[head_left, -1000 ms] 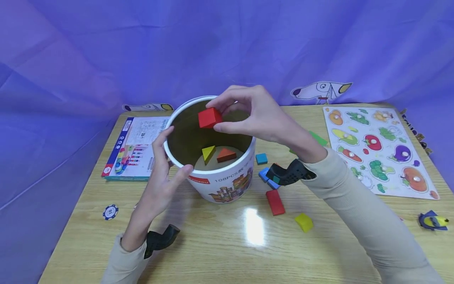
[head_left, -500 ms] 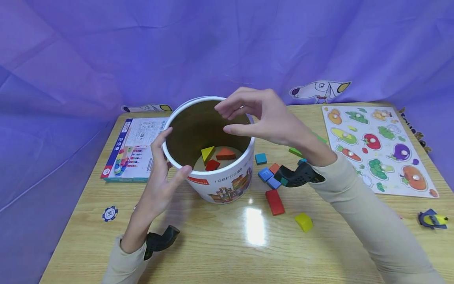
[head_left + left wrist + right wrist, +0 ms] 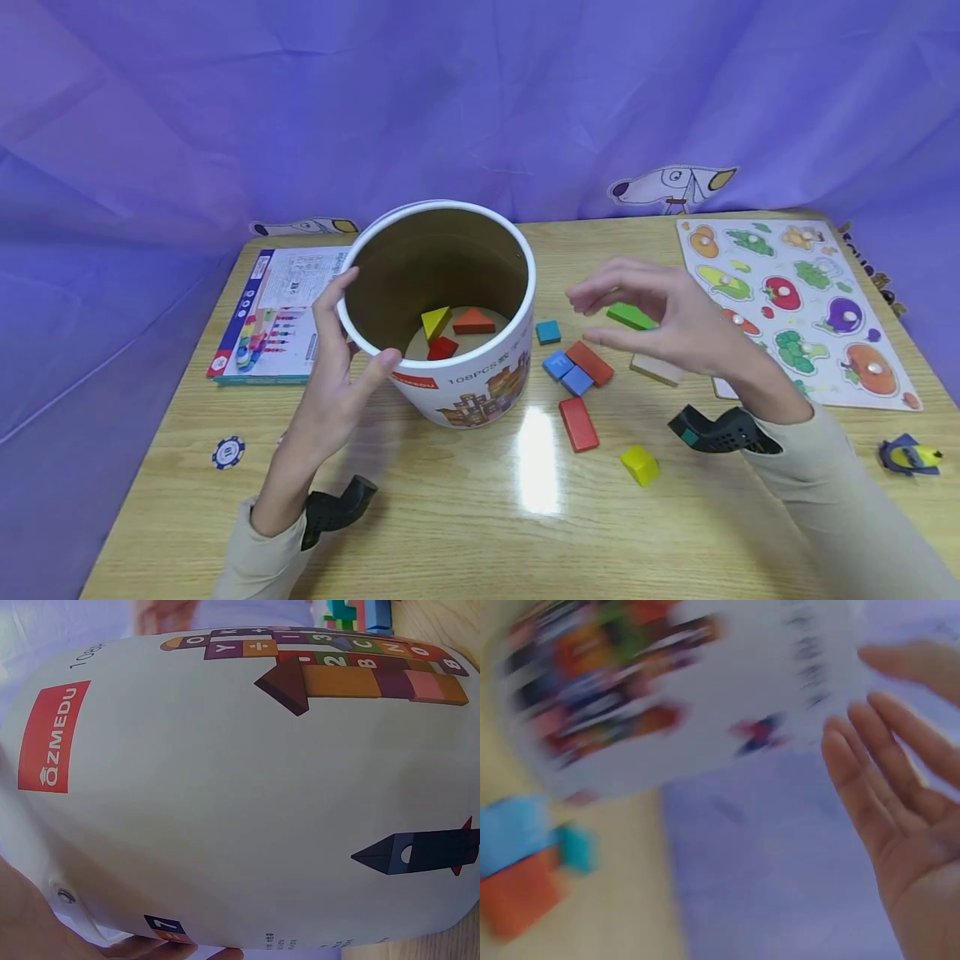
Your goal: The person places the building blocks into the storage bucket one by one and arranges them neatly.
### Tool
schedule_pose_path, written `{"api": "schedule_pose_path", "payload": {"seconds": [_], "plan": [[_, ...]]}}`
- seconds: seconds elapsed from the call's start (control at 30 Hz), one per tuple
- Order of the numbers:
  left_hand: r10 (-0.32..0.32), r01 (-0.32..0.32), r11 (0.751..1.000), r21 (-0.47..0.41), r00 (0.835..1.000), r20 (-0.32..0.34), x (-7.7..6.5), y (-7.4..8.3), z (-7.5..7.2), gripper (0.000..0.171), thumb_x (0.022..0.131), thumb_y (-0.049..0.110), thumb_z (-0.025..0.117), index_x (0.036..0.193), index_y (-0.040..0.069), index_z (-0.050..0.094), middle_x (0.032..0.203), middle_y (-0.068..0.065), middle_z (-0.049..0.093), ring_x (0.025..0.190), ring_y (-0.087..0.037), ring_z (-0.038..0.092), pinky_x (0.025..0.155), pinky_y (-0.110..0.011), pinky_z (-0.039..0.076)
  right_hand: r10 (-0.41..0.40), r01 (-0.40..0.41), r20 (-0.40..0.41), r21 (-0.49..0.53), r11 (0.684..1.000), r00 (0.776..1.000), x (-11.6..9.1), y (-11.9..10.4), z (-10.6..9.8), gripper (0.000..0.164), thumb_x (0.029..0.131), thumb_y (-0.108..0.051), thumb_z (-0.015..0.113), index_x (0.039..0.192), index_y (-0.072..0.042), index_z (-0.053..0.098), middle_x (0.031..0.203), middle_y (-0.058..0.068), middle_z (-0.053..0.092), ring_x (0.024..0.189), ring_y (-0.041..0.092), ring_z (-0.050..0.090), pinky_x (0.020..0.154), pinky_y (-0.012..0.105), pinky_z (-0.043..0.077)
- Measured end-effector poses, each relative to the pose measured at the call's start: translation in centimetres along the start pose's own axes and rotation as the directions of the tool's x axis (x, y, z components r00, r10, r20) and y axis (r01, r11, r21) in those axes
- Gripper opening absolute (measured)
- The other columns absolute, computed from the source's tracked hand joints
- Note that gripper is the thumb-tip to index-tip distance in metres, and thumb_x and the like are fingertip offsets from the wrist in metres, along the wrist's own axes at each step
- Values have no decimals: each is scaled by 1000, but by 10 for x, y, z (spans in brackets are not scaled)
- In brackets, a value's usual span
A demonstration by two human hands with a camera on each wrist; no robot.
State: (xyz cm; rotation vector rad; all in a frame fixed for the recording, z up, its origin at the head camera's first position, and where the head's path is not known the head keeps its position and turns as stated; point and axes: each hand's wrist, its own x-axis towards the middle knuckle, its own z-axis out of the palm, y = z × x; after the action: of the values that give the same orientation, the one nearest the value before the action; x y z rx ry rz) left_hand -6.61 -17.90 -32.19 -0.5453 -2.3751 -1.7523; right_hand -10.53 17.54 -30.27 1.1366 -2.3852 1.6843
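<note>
A white bucket [image 3: 450, 400] with printed building-block pictures stands on the table, tipped slightly toward me. Inside it lie a yellow triangular block [image 3: 435, 322], an orange triangular block [image 3: 474, 322] and a red block [image 3: 442, 348]. My left hand [image 3: 330, 400] holds the bucket at its left, thumb and index finger at the rim; the left wrist view shows more fingers along the printed wall [image 3: 225, 795]. My right hand [image 3: 660, 317] hovers above the table to the right of the bucket, holding nothing, fingers loosely bent and thumb apart. In the right wrist view, the hand [image 3: 907, 780] is empty.
Right of the bucket lie blue blocks [image 3: 577, 381], a teal block [image 3: 548, 332], red blocks [image 3: 578, 424], a green block [image 3: 630, 316], a plain wooden block [image 3: 656, 368] and a yellow block [image 3: 640, 465]. A vegetable puzzle board [image 3: 810, 317] lies right, a boxed set [image 3: 277, 308] left.
My right hand has let go of the red block, which now lies inside the bucket. That hand has moved out to the right over the table. The left hand has stayed at the rim.
</note>
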Motion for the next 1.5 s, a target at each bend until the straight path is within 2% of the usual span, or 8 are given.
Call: {"api": "schedule_pose_path", "payload": {"seconds": [0.23,0.37,0.6,0.9,1.2,1.3,1.4,1.5], "plan": [[-15,15,1000,16,1000,-6,1,1,0,83,88,14,61,152,27,10,158,0,15,140,-32,27,107,-66,30,144,-119,181,-143,982,973,-51,51,20,41,80,-21,81,118,-22,67,115,-4,66,104,12,60,89,25,50],[-32,32,999,26,999,-8,1,1,0,85,86,11,61,152,28,10,158,2,15,141,-29,25,108,-65,30,231,-203,246,-131,970,942,-68,66,32,42,80,-25,80,120,-18,66,119,-4,65,110,13,60,99,30,50],[-42,42,999,31,999,-10,0,2,-2,86,86,8,61,152,28,10,159,3,14,142,-29,25,110,-65,30,285,-209,299,-261,942,910,-72,68,46,51,77,-28,83,125,-26,63,129,-13,58,120,8,52,105,34,44],[-42,42,999,17,999,-4,0,1,-1,85,86,9,61,152,28,10,159,2,14,142,-30,25,109,-65,31,318,-207,338,-325,923,886,-71,71,54,59,75,-26,84,129,-22,61,131,-6,56,118,15,51,102,43,46],[-57,57,998,20,998,-8,-1,1,0,85,87,13,62,152,30,11,159,3,13,143,-28,23,109,-65,28,330,-222,303,-339,914,894,-71,67,50,60,72,-28,86,127,-24,61,128,-11,55,115,10,51,101,40,48],[-57,57,998,19,998,-8,-1,1,0,85,87,13,62,152,30,11,159,4,13,143,-28,23,109,-65,28,277,-196,245,-310,930,929,-66,57,37,62,70,-24,88,126,-25,62,128,-13,56,114,7,51,97,35,49],[-50,50,999,23,999,-9,0,1,0,85,87,14,62,152,30,11,159,3,13,142,-29,24,108,-65,29,155,-110,158,-260,959,975,-51,43,17,65,68,-16,89,128,-20,62,126,-9,59,114,7,51,93,25,50],[-47,47,999,23,999,-11,0,1,-1,85,87,13,62,152,29,11,159,3,14,142,-29,25,109,-65,29,44,-30,63,-218,976,997,-29,23,-2,68,67,-4,88,129,-14,62,125,-3,60,115,8,52,93,16,48]]}}
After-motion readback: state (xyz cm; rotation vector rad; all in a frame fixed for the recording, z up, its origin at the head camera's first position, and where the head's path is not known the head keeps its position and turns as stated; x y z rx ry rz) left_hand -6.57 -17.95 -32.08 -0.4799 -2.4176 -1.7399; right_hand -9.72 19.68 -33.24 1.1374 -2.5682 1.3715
